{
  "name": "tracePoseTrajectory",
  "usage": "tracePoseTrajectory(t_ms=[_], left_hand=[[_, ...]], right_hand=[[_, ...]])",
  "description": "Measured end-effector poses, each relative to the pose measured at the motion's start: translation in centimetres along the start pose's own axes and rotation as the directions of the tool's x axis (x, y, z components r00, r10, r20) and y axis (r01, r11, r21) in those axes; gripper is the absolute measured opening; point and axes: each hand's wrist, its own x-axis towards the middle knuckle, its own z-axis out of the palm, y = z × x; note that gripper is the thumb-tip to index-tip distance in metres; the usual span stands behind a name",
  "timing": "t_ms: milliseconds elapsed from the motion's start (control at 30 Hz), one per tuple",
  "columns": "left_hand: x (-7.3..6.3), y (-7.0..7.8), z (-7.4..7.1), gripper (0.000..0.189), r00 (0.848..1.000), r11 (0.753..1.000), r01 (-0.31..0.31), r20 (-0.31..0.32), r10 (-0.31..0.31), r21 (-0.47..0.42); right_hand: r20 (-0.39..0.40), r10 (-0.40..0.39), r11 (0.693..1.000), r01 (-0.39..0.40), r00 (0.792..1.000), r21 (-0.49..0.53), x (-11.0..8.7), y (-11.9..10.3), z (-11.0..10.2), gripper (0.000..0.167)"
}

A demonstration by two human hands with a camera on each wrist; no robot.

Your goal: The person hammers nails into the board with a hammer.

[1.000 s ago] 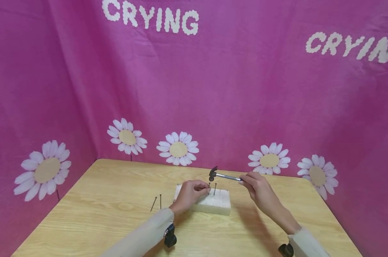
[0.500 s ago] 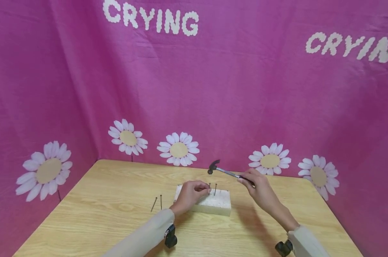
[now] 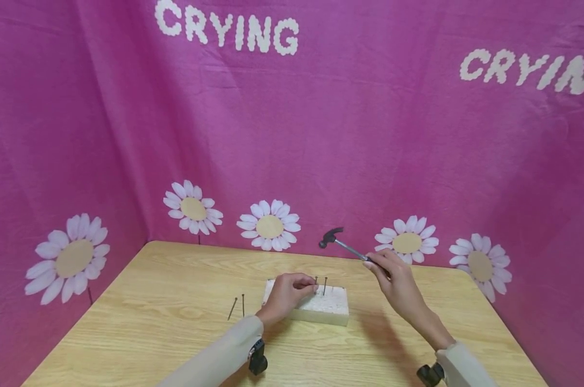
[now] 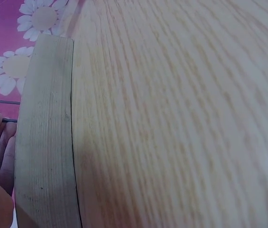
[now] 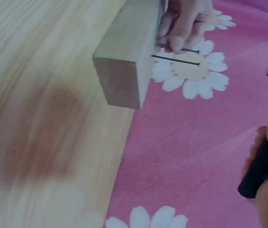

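Observation:
My left hand (image 3: 283,295) rests by a pale wooden block (image 3: 323,313) and pinches an upright nail (image 3: 316,280) between thumb and forefinger. Just to its right a second nail (image 3: 325,286) stands in the block's top by itself. Both nails (image 5: 183,61) stick well out of the block in the right wrist view. My right hand (image 3: 400,285) grips a small claw hammer (image 3: 351,249) by its black handle (image 5: 258,167). The hammer's dark head is raised above and behind the nails, apart from them. In the left wrist view the block's long side (image 4: 48,128) hides part of the hand.
Two loose nails (image 3: 232,308) lie on the wood-grain table (image 3: 142,317), left of the block. Behind the table hangs a pink cloth (image 3: 350,134) with daisies and lettering. Small black cameras (image 3: 257,359) are strapped to both wrists.
The hammer has risen from just over the pinched nail, its head tilting up and back, with my right hand shifting slightly right. My left hand and the block have stayed in place.

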Motion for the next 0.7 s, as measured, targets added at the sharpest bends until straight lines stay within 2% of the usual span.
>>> tracePoseTrajectory(t_ms=[33, 100, 167, 233, 267, 367, 433, 500, 600, 667, 700], left_hand=[[0.0, 0.0, 0.0, 0.011, 1.0, 1.0, 0.0, 0.0, 0.0, -0.004], [0.0, 0.1, 0.0, 0.011, 1.0, 1.0, 0.005, -0.002, -0.005, -0.007], [0.0, 0.2, 0.1, 0.012, 1.0, 1.0, 0.009, -0.005, -0.009, -0.012], [0.0, 0.1, 0.1, 0.013, 1.0, 1.0, 0.011, -0.004, -0.011, -0.017], [0.0, 0.1, 0.2, 0.013, 1.0, 1.0, 0.012, -0.003, -0.012, -0.019], [0.0, 0.1, 0.2, 0.013, 1.0, 1.0, 0.007, -0.001, -0.007, -0.017], [0.0, 0.2, 0.2, 0.014, 1.0, 1.0, 0.002, -0.002, -0.002, -0.014], [0.0, 0.2, 0.1, 0.014, 1.0, 1.0, -0.002, -0.006, 0.002, -0.005], [0.1, 0.2, 0.0, 0.013, 1.0, 1.0, 0.0, -0.009, 0.0, -0.003], [0.1, 0.3, 0.0, 0.012, 1.0, 1.0, -0.003, -0.01, 0.003, -0.002], [0.2, 0.3, 0.0, 0.012, 1.0, 1.0, -0.001, -0.009, 0.001, -0.009]], right_hand=[[0.007, -0.008, 1.0, 0.008, 1.0, -0.009, 0.0, 0.0, 0.0, 0.019], [0.074, -0.061, 0.996, 0.065, 0.995, -0.053, -0.1, 0.0, 0.1, 0.017], [0.154, -0.129, 0.985, 0.145, 0.98, -0.097, -0.3, 0.1, 0.2, 0.014], [0.181, -0.175, 0.972, 0.199, 0.968, -0.125, -0.5, 0.1, 0.2, 0.015], [0.165, -0.175, 0.972, 0.197, 0.971, -0.128, -0.5, 0.1, 0.2, 0.016], [0.05, -0.107, 0.989, 0.111, 0.993, -0.093, -0.6, 0.2, 0.0, 0.021], [0.008, -0.067, 0.996, 0.067, 0.998, -0.066, -0.6, 0.3, 0.0, 0.021], [0.031, -0.077, 0.994, 0.079, 0.997, -0.069, -0.8, 0.6, 0.2, 0.015], [0.103, -0.14, 0.981, 0.152, 0.985, -0.117, -1.1, 1.0, 0.5, 0.009], [0.106, -0.174, 0.973, 0.187, 0.979, -0.132, -1.3, 1.2, 0.6, 0.011], [0.088, -0.169, 0.975, 0.179, 0.982, -0.13, -1.3, 1.1, 0.6, 0.012]])
